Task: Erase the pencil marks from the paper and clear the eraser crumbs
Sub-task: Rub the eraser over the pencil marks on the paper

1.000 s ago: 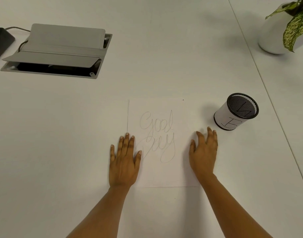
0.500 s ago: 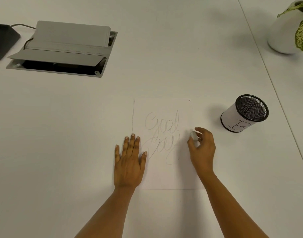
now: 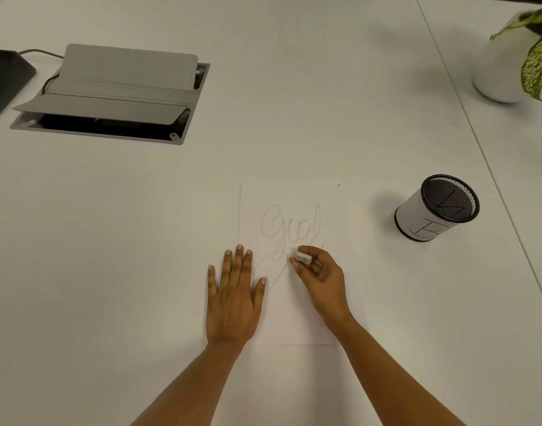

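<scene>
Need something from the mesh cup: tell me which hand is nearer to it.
Right. The right hand, pinching the eraser, is left of the mesh cup; the left hand lies flat farther left.

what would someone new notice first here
At the centre, the right hand pinches a small white eraser against the looping pencil writing, while the left hand lies flat on the left edge of the paper. Next come the black mesh cup to the right and the open grey cable box at far left.
</scene>
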`<action>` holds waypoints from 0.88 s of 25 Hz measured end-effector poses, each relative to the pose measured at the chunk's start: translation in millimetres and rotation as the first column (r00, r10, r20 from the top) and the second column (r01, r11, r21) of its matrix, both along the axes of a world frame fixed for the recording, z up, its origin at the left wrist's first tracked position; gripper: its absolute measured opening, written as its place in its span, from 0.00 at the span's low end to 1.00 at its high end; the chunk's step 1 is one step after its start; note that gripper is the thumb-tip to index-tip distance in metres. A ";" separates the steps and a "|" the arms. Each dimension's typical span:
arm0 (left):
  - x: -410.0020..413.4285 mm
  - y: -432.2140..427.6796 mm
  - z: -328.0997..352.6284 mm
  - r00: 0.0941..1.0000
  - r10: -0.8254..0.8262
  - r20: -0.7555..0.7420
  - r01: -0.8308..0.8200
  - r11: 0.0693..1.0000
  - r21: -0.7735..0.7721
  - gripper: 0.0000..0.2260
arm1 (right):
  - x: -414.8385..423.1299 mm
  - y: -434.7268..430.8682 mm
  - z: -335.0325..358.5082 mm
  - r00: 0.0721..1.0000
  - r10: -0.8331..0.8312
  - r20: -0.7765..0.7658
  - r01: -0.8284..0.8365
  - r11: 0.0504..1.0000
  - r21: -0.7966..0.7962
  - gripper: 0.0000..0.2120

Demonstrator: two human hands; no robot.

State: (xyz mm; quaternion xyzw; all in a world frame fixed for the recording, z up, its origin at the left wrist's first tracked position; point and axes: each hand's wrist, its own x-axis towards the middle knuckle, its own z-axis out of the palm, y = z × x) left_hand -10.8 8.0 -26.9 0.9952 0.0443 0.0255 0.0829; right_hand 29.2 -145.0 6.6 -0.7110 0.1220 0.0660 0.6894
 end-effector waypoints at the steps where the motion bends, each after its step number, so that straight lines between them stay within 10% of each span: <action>1: 0.0 0.6 0.0 1.000 -0.006 -0.003 0.006 1.000 -0.005 0.28 | -0.3 0.8 0.9 1.000 0.005 0.030 -0.004 1.000 -0.027 0.10; 14: 45.8 -3.6 -1.2 0.999 0.032 0.022 -0.030 0.997 -0.073 0.28 | 3.8 2.4 3.2 0.998 0.064 -0.004 -0.064 0.987 -0.148 0.08; 22: 45.7 -5.1 -10.4 0.997 0.033 0.071 -0.031 0.999 -0.026 0.26 | 40.0 40.3 2.2 0.922 0.362 0.137 -0.218 0.778 -0.589 0.09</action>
